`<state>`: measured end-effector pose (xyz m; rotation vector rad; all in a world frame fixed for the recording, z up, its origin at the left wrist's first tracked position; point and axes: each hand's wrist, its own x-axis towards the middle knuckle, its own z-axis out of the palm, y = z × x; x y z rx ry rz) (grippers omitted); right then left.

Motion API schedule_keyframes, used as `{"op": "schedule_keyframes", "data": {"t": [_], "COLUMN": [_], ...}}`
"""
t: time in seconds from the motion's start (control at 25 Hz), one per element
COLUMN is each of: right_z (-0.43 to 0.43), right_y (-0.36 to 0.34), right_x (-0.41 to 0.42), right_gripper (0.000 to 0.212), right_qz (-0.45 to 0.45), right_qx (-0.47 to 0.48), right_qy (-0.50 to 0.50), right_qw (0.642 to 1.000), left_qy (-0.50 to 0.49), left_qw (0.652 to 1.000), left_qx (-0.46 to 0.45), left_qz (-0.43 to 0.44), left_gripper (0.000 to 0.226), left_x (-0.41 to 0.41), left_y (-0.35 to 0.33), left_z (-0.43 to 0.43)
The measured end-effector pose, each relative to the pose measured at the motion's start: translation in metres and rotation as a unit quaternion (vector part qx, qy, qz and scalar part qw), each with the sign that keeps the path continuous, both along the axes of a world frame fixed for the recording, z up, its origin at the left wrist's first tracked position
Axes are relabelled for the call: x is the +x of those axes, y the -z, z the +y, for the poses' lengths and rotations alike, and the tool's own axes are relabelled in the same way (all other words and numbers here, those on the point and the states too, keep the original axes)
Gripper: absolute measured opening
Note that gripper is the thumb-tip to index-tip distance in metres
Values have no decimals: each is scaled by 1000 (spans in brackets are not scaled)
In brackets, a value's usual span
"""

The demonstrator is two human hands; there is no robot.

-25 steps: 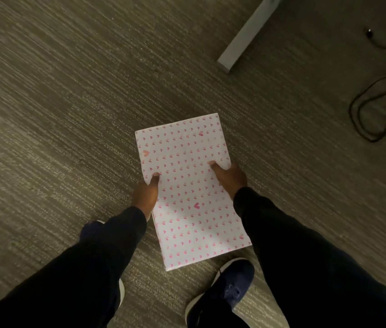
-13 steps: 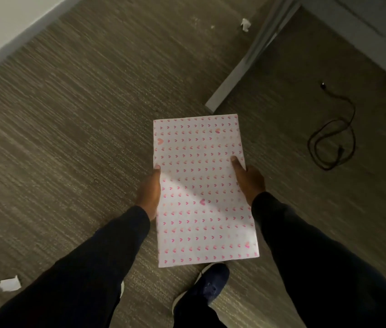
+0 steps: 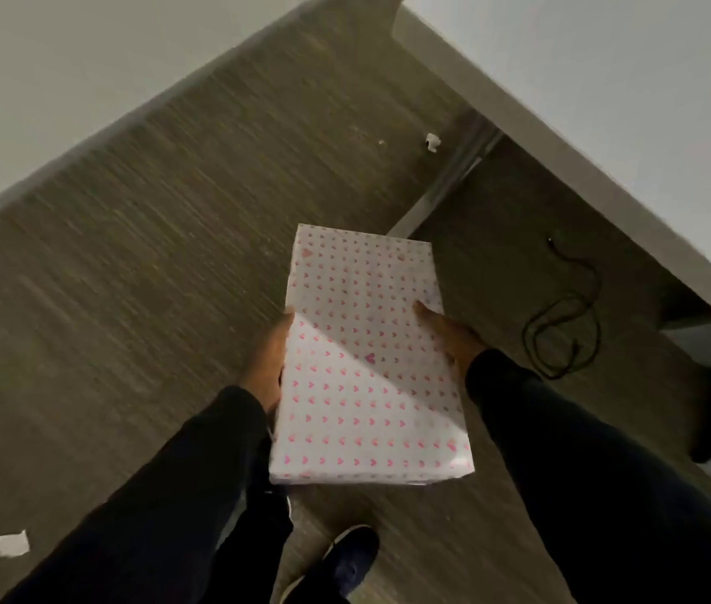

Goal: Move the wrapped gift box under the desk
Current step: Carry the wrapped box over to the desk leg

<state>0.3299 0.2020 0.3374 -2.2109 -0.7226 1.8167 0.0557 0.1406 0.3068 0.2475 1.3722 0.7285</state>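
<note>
The wrapped gift box [image 3: 366,355], flat and white with small pink hearts, is held in the air above the carpet in front of me. My left hand [image 3: 268,364] grips its left edge and my right hand [image 3: 454,337] grips its right edge, thumbs on top. The white desk [image 3: 606,102] fills the upper right, its top edge running diagonally. Its grey leg foot [image 3: 445,185] rests on the carpet just beyond the box's far right corner. The box is outside the desk's shadowed underside.
A black cable [image 3: 562,316] lies coiled on the carpet under the desk. White paper scraps lie near the desk leg [image 3: 432,141] and at the lower left [image 3: 11,543]. A wall and baseboard [image 3: 83,159] run along the upper left. My shoe [image 3: 345,560] is below the box.
The view has tilted up and moved toward the desk, so the desktop and wall now show. The box, still in both hands, sits closer to the desk leg.
</note>
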Motion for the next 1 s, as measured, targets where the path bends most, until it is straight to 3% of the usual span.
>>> {"op": "schedule_keyframes", "data": {"t": [0.12,0.24,0.32,0.4,0.56,0.76,0.92,1.0], "right_z": [26,52,70,86,121,142,158,164], "right_y": [20,57,92,132,212,297,349,362], "right_x": [-2,2,18,47,112,182,233,250], "right_gripper": [77,113,123,125,120,83,110,113], "right_qz": [9,0,-25,-50,-88,-69,-61,-59], "right_qx": [8,1,10,23,82,133,142,160], "right_qy": [15,26,41,54,68,96,125,122], "right_qw": [1000,1000,999,997,990,984,980,978], "left_qy": [-27,19,62,114,148,137,155,179], "left_qw": [999,1000,998,992,986,977,967,960], "left_qx": [-21,-4,-7,-2,67,160,201,212], "left_qz": [-30,-12,-15,-53,-37,-19,17,36], "left_gripper": [51,51,51,43,104,98,96,101], "left_x": [3,10,26,57,131,206,247,262], "left_y": [9,40,74,123,234,333,378,394], "left_z": [31,61,81,104,144,169,193,203]}}
